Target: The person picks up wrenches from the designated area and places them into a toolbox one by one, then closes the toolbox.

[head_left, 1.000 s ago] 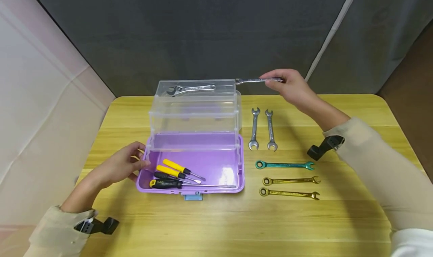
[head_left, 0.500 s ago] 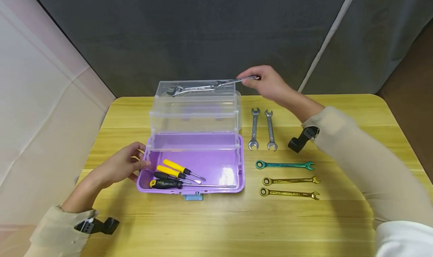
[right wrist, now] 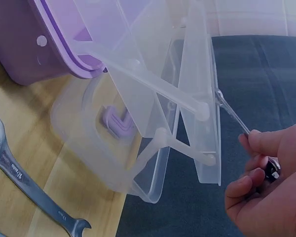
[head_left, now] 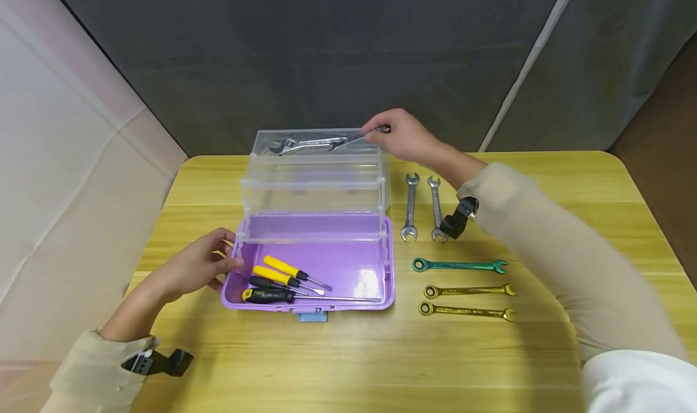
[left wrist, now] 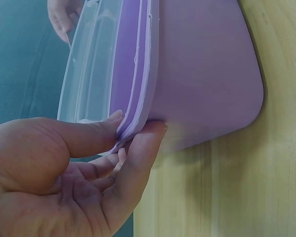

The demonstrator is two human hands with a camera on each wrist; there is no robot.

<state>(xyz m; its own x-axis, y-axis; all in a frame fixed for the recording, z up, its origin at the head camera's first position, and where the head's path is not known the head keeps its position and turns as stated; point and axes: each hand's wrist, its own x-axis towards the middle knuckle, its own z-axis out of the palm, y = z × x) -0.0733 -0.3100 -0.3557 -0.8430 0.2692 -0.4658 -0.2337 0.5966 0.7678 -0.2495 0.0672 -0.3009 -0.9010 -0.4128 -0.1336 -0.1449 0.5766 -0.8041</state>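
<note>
My left hand (head_left: 201, 263) pinches the left rim of the purple toolbox (head_left: 348, 256), thumb inside and fingers outside, as the left wrist view shows. My right hand (head_left: 403, 138) holds a silver wrench (head_left: 348, 140) by one end, over the right part of the top clear tray (head_left: 356, 153). The wrench slants down leftward, its far end close to an adjustable wrench (head_left: 305, 144) lying in that tray. In the right wrist view the shank of the held wrench (right wrist: 234, 114) reaches the tray's edge; its tip is hidden behind the clear plastic.
Several screwdrivers (head_left: 278, 277) lie in the toolbox base. To its right on the table are two silver open-end wrenches (head_left: 411, 207), a green ratchet wrench (head_left: 460, 266) and two gold ratchet wrenches (head_left: 468, 291). The transparent lid (right wrist: 103, 163) hangs behind the box.
My right hand has moved left with the silver wrench, bringing it from beside the top tray to over it, and the wrench now tilts downward. My left hand stays on the rim.
</note>
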